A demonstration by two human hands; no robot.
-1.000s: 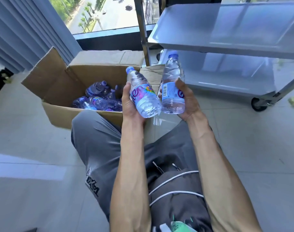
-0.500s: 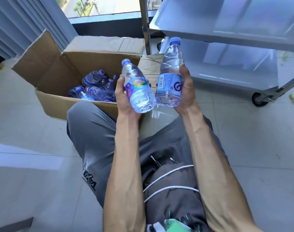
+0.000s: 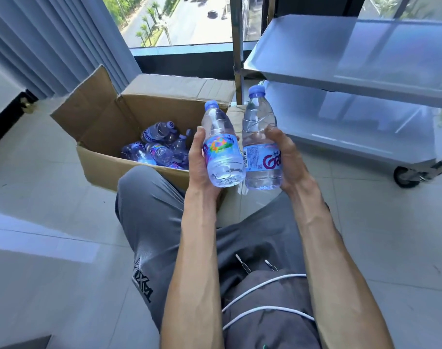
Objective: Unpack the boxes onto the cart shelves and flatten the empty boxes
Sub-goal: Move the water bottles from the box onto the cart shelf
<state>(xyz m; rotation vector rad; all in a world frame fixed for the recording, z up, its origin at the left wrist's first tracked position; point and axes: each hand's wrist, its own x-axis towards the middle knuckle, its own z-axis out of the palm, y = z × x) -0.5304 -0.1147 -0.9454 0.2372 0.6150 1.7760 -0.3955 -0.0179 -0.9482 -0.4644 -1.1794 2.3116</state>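
Grey vertical blinds (image 3: 53, 44) hang at ten o'clock above a pale tiled floor (image 3: 38, 192). An open cardboard box (image 3: 106, 127) holding water bottles (image 3: 159, 147) sits at eleven. The left hand (image 3: 198, 162) fingers curl round one bottle (image 3: 221, 149); the right hand (image 3: 289, 159) fingers grip a second bottle (image 3: 261, 147), side by side. A steel cart (image 3: 353, 71) with bare shelves stands at two o'clock by the window (image 3: 179, 21).
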